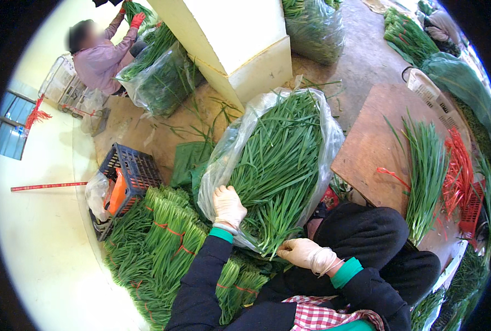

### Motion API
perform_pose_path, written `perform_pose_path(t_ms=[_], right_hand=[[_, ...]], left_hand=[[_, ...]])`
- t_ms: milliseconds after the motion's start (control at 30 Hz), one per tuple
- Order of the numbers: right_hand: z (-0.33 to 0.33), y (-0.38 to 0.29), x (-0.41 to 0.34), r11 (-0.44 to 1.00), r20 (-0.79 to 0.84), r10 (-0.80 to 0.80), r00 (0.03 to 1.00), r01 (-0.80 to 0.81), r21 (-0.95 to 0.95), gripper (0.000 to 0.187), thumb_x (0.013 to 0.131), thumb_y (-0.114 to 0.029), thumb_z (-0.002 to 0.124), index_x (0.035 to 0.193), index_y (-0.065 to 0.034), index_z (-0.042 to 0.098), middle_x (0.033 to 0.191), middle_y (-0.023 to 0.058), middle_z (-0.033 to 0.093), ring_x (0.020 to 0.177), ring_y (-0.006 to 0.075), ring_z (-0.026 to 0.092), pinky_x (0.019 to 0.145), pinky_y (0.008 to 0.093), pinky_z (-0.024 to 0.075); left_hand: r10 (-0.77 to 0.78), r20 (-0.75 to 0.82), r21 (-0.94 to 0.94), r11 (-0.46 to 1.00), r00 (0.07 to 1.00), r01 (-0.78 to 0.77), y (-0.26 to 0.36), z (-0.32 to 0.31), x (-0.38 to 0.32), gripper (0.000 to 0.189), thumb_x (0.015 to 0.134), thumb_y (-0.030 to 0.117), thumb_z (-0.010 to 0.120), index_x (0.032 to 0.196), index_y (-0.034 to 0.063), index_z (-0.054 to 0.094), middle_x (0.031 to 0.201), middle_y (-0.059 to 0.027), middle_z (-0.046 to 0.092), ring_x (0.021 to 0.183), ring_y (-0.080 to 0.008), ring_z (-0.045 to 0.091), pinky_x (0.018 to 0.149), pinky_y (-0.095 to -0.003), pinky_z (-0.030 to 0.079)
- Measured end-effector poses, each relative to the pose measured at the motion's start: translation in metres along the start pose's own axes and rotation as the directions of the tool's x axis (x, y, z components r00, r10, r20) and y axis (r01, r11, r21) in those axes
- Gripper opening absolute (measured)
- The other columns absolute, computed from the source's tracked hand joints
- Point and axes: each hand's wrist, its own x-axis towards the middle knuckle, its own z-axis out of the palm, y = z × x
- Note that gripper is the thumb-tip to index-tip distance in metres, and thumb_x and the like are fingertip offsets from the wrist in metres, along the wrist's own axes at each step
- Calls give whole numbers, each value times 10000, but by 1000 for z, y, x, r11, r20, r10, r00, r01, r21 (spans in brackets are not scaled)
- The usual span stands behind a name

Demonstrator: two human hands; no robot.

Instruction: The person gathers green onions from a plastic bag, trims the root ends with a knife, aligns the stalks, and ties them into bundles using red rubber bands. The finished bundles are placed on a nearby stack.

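A clear plastic bag full of loose, long green leaves that look like garlic chives lies before me, its mouth facing up. My gloved left hand is closed on the bag's near left rim. At the near end of the bag, beside the pale stem ends, is my gloved right hand. Its fingers are curled with the tips close together; whether they pinch a stalk or the bag's edge cannot be made out. Bundles of chives tied with red bands are stacked left of my left arm.
A wooden board at right carries loose chives and red plastic ties. A black crate stands left, near the wall. Beyond it, a person in red gloves handles greens by another filled bag. A pillar rises ahead.
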Motion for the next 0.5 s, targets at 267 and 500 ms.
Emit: perform_pose_path(t_ms=[267,500], right_hand=[[-31,-63,2,990,-35,21,999,-16,142,519,910,-500,531,945,-3,672,893,169,689,874,313,664,789,395,508],[-37,-24,61,-83,98,-54,994,-102,991,718,857,-634,535,1289,-61,520,1306,141,547,1171,254,524,1043,415,377]], left_hand=[[138,-194,-227,957,971,-181,-10,-99,-3,563,565,323,764,977,-17,588,1019,-180,605,960,-347,594,863,-402,485],[183,-94,-193,961,979,-198,61,-117,-58,516,640,280,748,1001,-23,537,979,-182,552,875,-339,566,804,-416,462]])
